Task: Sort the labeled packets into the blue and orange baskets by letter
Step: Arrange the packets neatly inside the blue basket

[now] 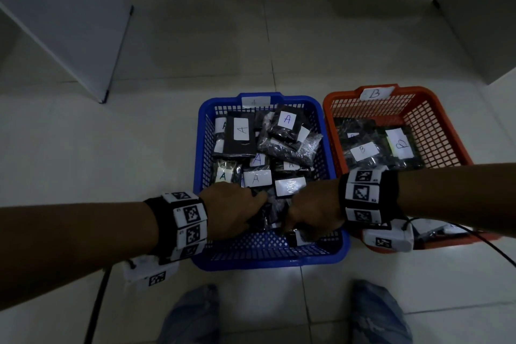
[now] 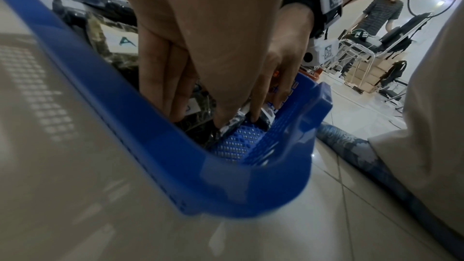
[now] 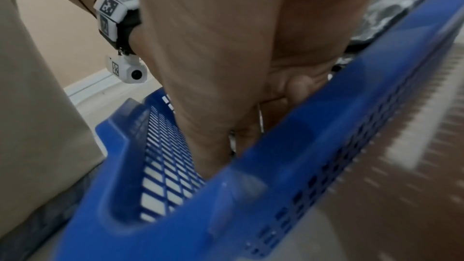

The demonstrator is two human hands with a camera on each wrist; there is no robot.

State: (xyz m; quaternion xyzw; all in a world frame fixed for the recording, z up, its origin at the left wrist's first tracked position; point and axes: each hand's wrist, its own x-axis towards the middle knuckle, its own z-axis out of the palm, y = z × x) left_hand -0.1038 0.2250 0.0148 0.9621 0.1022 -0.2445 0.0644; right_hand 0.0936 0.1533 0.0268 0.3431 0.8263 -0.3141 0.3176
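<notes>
Low in the head view both my hands are down in the near end of the blue basket (image 1: pixel 202 148), which sits centre frame on the tiled floor (image 1: pixel 139 134). My left hand (image 1: pixel 233 211) reaches in with fingers (image 2: pixel 160 78) straight, pressing down among the dark packets (image 1: pixel 290 148); whether it grips one I cannot tell. My right hand (image 1: pixel 314 213) is curled, thumb and fingers pinching a dark packet with a white label (image 1: pixel 293 237) against the near wall; its letter is hidden. Just above my hands lie labels reading "A" (image 1: pixel 257 178), and a blank-looking glossy one (image 1: pixel 290 186). Farther up, more packets show "A" in blue or black ink, heaped nearly across the basket, with little bare bottom showing except a strip by the near wall. The far rim carries a faint tag (image 1: pixel 256 101) I cannot read. To the right, touching or just beside it, the orange basket (image 1: pixel 435 131) holds packets marked "B" (image 1: pixel 363 150), its rim tag reading "B" (image 1: pixel 375 93); the right of its bottom is bare. Open floor spreads beyond both baskets toward white cabinets (image 1: pixel 69 22) at upper left and right.
</notes>
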